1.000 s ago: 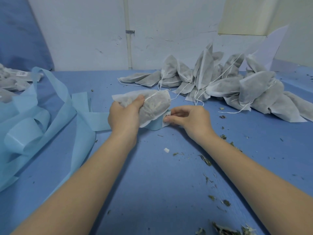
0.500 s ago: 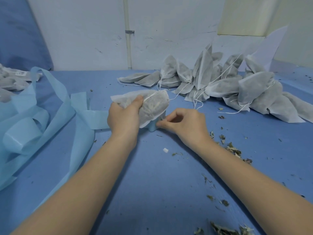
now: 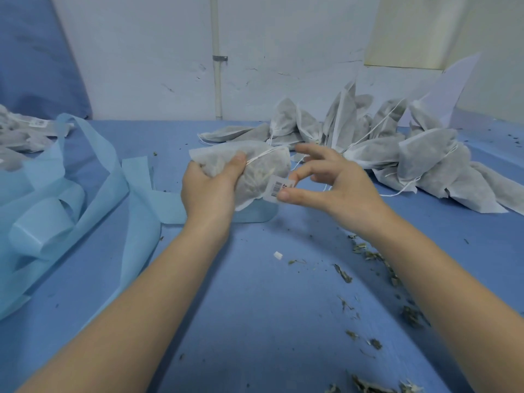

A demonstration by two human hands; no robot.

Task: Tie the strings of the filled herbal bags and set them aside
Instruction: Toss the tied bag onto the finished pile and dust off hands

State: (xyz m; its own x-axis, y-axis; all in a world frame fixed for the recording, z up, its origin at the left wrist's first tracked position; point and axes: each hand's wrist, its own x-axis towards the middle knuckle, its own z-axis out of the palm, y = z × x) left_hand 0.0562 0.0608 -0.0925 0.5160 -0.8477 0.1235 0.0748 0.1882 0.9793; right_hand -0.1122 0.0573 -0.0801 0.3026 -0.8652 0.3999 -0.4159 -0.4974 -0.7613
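My left hand [image 3: 209, 188] grips a filled white herbal bag [image 3: 263, 168] just above the blue table, thumb pressed near its white drawstring [image 3: 261, 156]. A small barcode label [image 3: 279, 186] sits against the bag's lower right side, and my right hand [image 3: 329, 180] pinches it between thumb and index finger, the other fingers spread. A heap of filled herbal bags [image 3: 397, 148] with loose strings lies at the back right.
Light blue fabric strips [image 3: 65, 199] coil over the left of the blue table [image 3: 255, 321]. More grey bags [image 3: 19, 137] lie at the far left. Herb crumbs [image 3: 377, 265] and a small white scrap [image 3: 278, 255] are scattered near my right arm. A white wall stands behind.
My right hand has come up from the table with a barcode label pinched at the bag's side. The left hand has kept hold of the bag, which sits slightly higher.
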